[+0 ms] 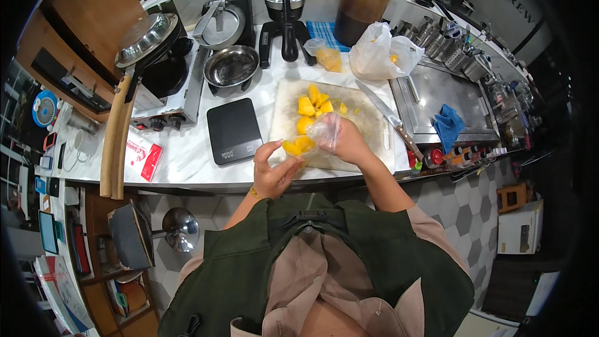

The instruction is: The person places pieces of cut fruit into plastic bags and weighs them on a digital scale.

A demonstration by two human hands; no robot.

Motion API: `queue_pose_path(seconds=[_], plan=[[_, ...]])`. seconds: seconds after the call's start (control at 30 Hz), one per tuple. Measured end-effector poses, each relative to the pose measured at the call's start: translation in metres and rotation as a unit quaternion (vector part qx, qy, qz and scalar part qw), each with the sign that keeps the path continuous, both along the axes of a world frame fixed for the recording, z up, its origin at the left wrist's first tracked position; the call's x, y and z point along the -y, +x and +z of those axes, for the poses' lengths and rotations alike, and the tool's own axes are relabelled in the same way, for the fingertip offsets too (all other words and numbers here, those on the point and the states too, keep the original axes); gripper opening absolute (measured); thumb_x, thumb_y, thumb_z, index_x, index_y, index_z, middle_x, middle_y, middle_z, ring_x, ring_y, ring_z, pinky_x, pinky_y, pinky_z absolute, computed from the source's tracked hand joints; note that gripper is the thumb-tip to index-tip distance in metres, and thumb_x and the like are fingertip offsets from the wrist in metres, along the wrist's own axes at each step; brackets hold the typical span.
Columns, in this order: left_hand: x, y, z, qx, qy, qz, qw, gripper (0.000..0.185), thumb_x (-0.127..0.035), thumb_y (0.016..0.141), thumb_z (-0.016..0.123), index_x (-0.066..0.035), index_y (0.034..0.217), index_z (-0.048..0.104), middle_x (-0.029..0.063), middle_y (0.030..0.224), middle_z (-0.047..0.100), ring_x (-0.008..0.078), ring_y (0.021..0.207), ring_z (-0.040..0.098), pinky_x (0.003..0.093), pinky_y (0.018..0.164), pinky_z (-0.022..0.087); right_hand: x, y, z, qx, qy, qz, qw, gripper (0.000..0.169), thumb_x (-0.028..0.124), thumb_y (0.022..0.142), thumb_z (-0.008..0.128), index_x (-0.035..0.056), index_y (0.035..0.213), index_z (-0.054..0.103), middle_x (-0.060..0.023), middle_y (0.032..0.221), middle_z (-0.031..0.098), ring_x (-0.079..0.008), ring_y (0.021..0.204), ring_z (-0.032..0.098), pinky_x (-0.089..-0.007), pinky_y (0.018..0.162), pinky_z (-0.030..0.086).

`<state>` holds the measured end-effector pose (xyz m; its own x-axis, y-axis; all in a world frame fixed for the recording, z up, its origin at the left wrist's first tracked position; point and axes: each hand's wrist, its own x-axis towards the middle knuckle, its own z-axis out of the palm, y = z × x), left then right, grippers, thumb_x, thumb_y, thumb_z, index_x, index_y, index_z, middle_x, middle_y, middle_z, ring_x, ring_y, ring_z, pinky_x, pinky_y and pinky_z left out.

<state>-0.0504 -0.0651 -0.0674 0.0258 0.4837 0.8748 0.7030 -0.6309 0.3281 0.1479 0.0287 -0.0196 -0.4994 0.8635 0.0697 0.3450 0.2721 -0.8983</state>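
My left hand [276,168] holds the edge of a small clear plastic bag with yellow fruit pieces [297,145] in it, at the front edge of a white cutting board [285,98]. My right hand [344,138] wears or is wrapped in clear plastic film and is close to the bag's mouth; its fingertips are partly hidden. Beyond my hands, more yellow fruit chunks [306,106] lie in a heap on the board. A knife with a wooden handle [406,140] rests along the board's right side.
A black digital scale [235,131] is left of the board. Behind stand a filled plastic bag [386,56], a small bag of yellow fruit [329,58], a manual juicer press [288,32] and a green-lidded container [362,9]. A pan's long wooden handles [114,145] jut over the counter's left front edge.
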Motion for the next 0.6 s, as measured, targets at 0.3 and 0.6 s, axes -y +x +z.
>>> queue_pose_path(seconds=[0.3,0.6], plan=[[0.001,-0.013,0.065,-0.021,-0.117,-0.032,0.992,0.02,-0.013,0.061,0.08,-0.013,0.078,0.068,0.0102,0.116,0.052,0.0317,0.112,0.046,0.0421,0.094,0.035,0.011,-0.007,0.027,-0.04,0.039,-0.039,0.998,0.03,0.01,0.065,0.073,0.0028,0.09,0.057,-0.0025,0.073,0.058,-0.0104,0.068,0.055,-0.0281,0.064,0.047],[-0.02,-0.02,0.11,0.313,-0.216,-0.315,0.87,0.036,-0.029,0.08,0.07,-0.013,0.109,0.057,0.0097,0.136,0.04,0.0265,0.128,0.035,0.0429,0.103,0.03,0.026,-0.005,0.085,-0.162,0.1,0.001,0.982,0.032,0.014,0.068,0.076,0.0032,0.093,0.059,-0.0016,0.081,0.061,-0.0101,0.073,0.055,-0.0281,0.068,0.047]])
